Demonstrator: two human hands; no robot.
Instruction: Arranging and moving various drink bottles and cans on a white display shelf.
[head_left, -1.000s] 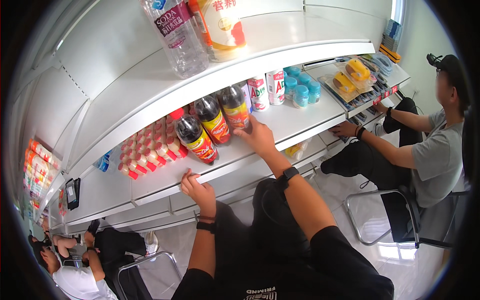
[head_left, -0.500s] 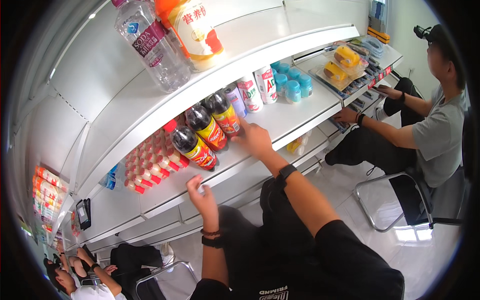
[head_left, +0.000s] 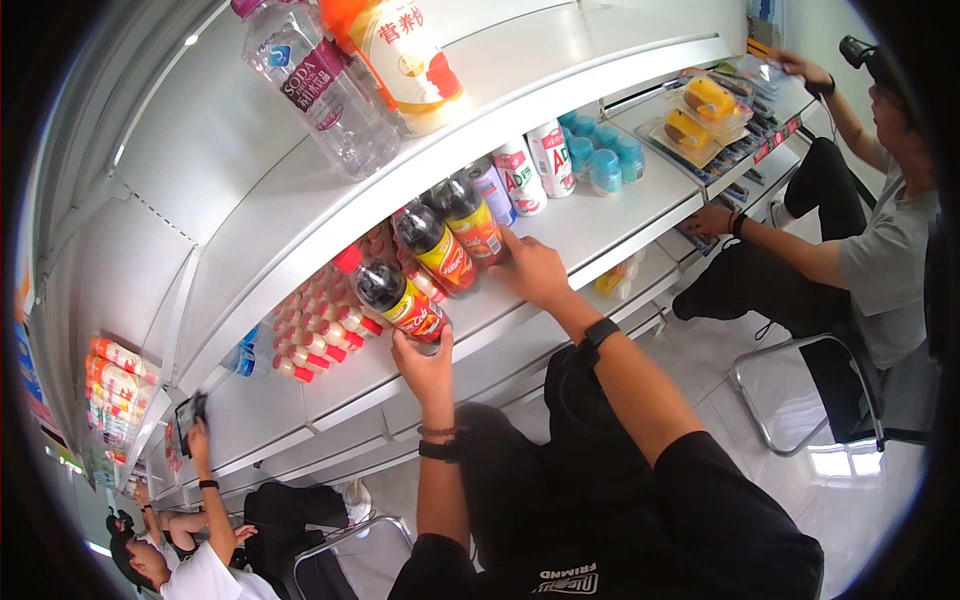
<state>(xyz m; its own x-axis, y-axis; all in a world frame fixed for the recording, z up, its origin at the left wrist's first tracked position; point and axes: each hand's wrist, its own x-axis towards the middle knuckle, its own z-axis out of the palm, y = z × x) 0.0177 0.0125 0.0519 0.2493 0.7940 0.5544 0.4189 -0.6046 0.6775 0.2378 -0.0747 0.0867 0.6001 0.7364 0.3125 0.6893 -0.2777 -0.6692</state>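
Note:
Three cola bottles with dark drink and red-yellow labels lean in a row on the shelf. My left hand [head_left: 428,368] has its thumb and fingers around the base of the left, red-capped cola bottle [head_left: 400,297]. The middle cola bottle [head_left: 440,255] stands between my hands, touched by neither. At the lower right side of the right cola bottle [head_left: 473,225], my right hand [head_left: 535,272] curls its fingers against the label; part of its grip is hidden. Just beyond stand a purple can [head_left: 492,190] and white-and-red bottles [head_left: 522,180].
Small red-capped drink bottles [head_left: 325,335] fill the shelf to the left. Turquoise-lidded jars [head_left: 605,170] and yellow packaged toys [head_left: 708,100] stand to the right. An upper shelf edge [head_left: 560,85] overhangs, holding a clear bottle [head_left: 330,100]. Other people sit at both sides.
My left hand has moved up from in front of the shelf onto the left cola bottle. My right hand stays at the right bottle. The person on the right has raised an arm.

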